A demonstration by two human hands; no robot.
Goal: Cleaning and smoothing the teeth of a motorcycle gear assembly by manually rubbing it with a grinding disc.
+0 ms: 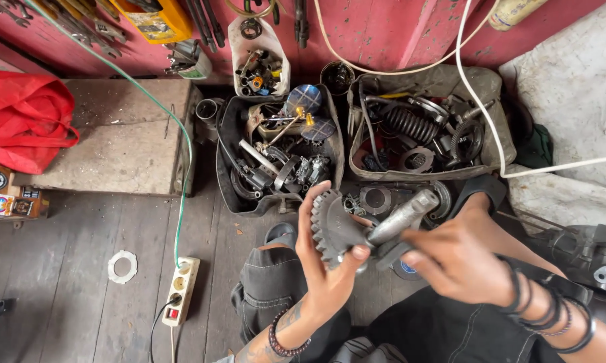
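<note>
1. Left hand (326, 259) is up in the middle of the view, fingers and thumb wrapped around a dark, greasy toothed metal gear (331, 227), gripping it by its rim with the teeth facing the camera
2. Right hand (454, 259) comes in from the right, fingers curled around a dull grey metal shaft (405, 216) that sticks out of the gear and points up and to the right (the fingertips are blurred, so how firm the grip is I cannot tell exactly)
3. Gear and shaft are joined as one piece, held above the person's knees in black trousers (276, 282), just in front of the parts boxes
4. Behind the hands sits a black open box full of oily metal parts (276, 158), and beside it on the right a grey tray with a coiled spring and more gears (424, 131)
5. On the worn wooden floor (68, 269) to the left lie a white power strip (180, 290) on a green cable and a flat white ring-shaped gasket (122, 266)
6. Far left, a red cloth bag (22, 117) rests on a bare wooden board (118, 134), well apart from the hands
</note>
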